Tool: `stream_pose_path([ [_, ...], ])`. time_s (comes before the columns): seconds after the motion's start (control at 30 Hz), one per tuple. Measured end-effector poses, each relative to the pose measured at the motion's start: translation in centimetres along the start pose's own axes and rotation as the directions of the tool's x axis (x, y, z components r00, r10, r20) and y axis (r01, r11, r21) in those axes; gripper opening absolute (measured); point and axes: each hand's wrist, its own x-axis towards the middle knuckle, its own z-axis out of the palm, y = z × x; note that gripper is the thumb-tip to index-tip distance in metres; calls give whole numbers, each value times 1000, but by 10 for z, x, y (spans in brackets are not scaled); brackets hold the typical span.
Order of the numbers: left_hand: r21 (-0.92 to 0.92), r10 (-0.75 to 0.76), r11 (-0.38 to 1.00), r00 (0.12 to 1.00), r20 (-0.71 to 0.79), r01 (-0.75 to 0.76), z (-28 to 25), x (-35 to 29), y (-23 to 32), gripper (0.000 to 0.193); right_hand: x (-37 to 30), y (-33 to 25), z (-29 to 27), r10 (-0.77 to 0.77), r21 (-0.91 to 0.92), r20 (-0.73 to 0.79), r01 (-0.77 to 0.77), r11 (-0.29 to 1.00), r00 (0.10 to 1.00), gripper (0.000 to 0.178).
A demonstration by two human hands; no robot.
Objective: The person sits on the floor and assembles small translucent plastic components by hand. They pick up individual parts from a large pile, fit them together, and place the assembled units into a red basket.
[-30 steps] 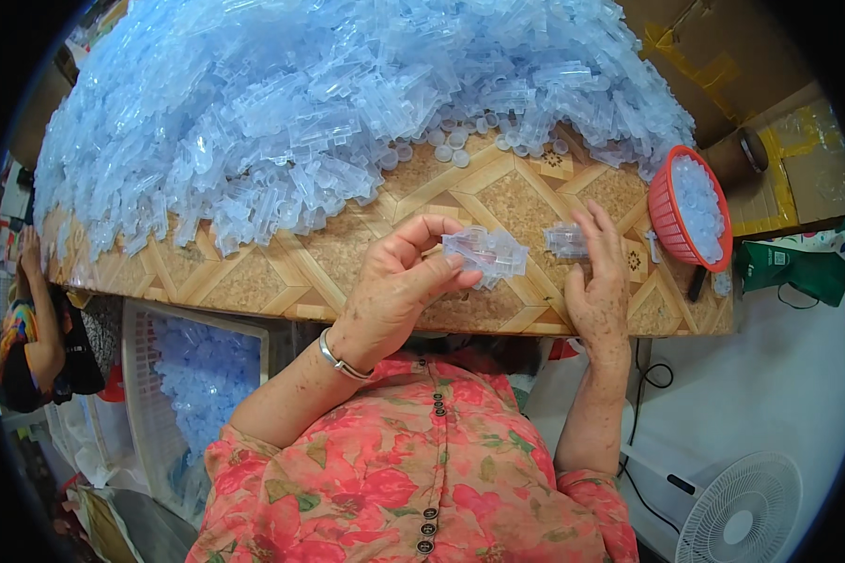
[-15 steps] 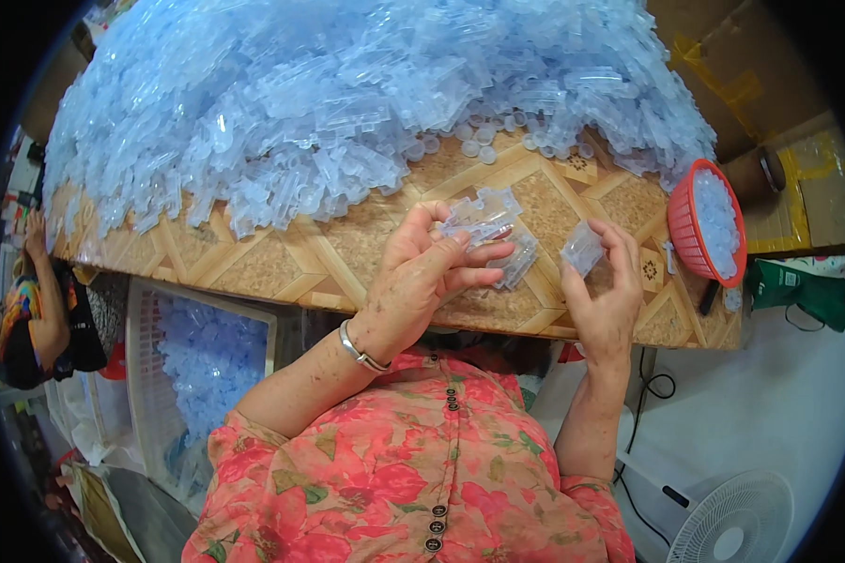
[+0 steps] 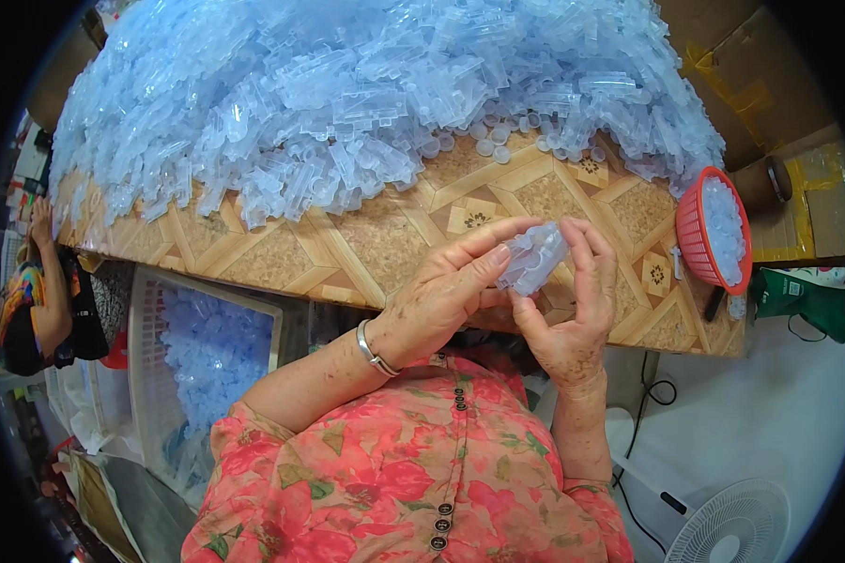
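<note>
Several clear plastic pieces (image 3: 533, 260) are bunched together between my two hands, above the table's near edge. My left hand (image 3: 455, 281) grips them from the left, its thumb and fingers pressed around them. From the right, the thumb and fingertips of my right hand (image 3: 573, 305) pinch the other side of the bunch. Where one piece ends and another starts cannot be made out. Beyond my hands a large heap of clear bluish plastic pieces (image 3: 347, 94) covers the far part of the patterned table (image 3: 282, 258).
A red basket (image 3: 690, 230) filled with small clear pieces stands at the table's right end. Small round pieces (image 3: 493, 145) lie along the heap's edge. A white crate (image 3: 150, 375) of plastic pieces is at lower left, a fan (image 3: 737, 525) at lower right. Another person's arm (image 3: 52, 291) shows far left.
My hands have come together. The separate piece in my right hand now meets the pieces in my left hand, which has moved slightly right.
</note>
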Motion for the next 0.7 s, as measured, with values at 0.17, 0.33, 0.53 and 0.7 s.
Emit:
stream_pose_path([
  [0.17, -17, -5, 1000, 997, 78, 7, -1, 0, -1, 55, -6, 3, 2, 216, 259, 3, -210, 943, 976, 82],
  [0.33, -35, -47, 998, 997, 66, 49, -1, -3, -3, 57, -10, 9, -1, 141, 195, -9, -136, 971, 990, 81],
  [0.53, 6, -47, 999, 992, 115, 47, 6, -3, 4, 63, -5, 1, -7, -6, 107, -40, 11, 994, 999, 78],
  [0.7, -9, -27, 1000, 991, 132, 28, 5, -2, 2, 63, -6, 0, -5, -16, 81, -52, 21, 996, 999, 79],
])
